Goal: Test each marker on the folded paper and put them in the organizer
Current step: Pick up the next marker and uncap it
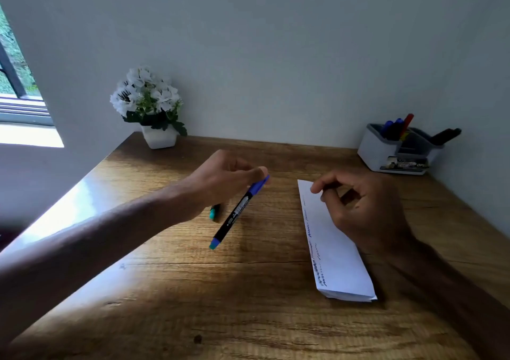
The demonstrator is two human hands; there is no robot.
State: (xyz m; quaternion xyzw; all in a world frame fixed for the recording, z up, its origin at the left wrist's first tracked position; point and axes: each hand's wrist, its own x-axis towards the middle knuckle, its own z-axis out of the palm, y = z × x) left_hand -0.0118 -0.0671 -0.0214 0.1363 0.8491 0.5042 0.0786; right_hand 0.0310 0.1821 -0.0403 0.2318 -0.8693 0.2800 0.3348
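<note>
Left hand (223,177): grip pinches marker (237,213) at its far cap end, above mid-worktop, tail hanging near. Light, stiff, smooth plastic; likely swings, so mid-barrel is surer. Right hand (361,207), loosely curled, holding nothing, rests on paper (339,271). Organizer (369,149) far right.

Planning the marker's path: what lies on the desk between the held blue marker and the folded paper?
Nothing: in the head view, only bare wooden desk separates the blue marker in the left hand from the folded paper.
</note>
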